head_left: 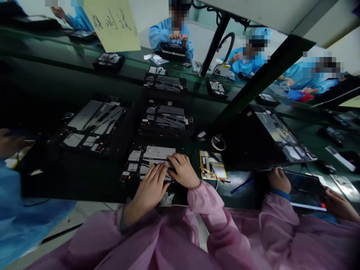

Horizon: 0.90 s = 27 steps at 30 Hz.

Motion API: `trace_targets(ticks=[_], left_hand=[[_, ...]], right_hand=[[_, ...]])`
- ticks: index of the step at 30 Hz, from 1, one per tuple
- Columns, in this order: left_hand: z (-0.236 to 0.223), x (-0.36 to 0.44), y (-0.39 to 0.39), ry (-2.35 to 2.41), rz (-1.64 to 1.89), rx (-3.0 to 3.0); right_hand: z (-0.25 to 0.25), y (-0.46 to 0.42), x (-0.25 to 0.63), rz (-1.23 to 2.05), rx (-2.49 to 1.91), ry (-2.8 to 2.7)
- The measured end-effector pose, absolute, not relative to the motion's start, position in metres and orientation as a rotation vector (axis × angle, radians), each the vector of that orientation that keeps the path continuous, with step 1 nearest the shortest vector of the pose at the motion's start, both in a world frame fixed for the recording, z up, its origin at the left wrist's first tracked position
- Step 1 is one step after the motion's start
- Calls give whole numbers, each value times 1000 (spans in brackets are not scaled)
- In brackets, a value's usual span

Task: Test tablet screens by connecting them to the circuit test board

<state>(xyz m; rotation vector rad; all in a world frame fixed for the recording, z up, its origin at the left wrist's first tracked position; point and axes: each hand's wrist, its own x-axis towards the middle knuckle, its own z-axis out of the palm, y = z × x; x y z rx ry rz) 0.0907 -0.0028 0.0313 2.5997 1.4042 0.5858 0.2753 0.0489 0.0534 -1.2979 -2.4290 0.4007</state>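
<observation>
Tray, black and loaded with flat grey parts, lies on the dark green bench directly in front of the wearer, who has pink sleeves. The left hand is palm down and loose, fingers stretched so the tips meet the parts. The right hand rests just beside it, fingers bent over the tray's right half; whether it pinches anything cannot be told.

Behind the tray stands a stack of similar trays; another stack is to the left. Right of the hands lie a yellow-edged panel and a blue pen. Farther right, a pink-sleeved co-worker holds a tablet. People in blue sit across the bench.
</observation>
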Motion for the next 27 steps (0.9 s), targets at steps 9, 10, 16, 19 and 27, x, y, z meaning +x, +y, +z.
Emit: trace_targets(ticks=[9, 10, 16, 19, 27], left_hand=[[41, 80, -13, 1277, 736, 2421], [45, 72, -13, 1307, 795, 2362], [34, 0, -17, 1751, 863, 2115], [15, -20, -22, 1759, 764, 2163], [8, -7, -28, 1855, 890, 2137]], right_hand=[[57, 48, 267, 305, -1337, -2528], [57, 47, 267, 325, -1344, -2468], [37, 25, 280, 392, -1457, -1813], [21, 11, 282, 328, -1593, -1602], [41, 4, 276, 435, -1670, -1506]])
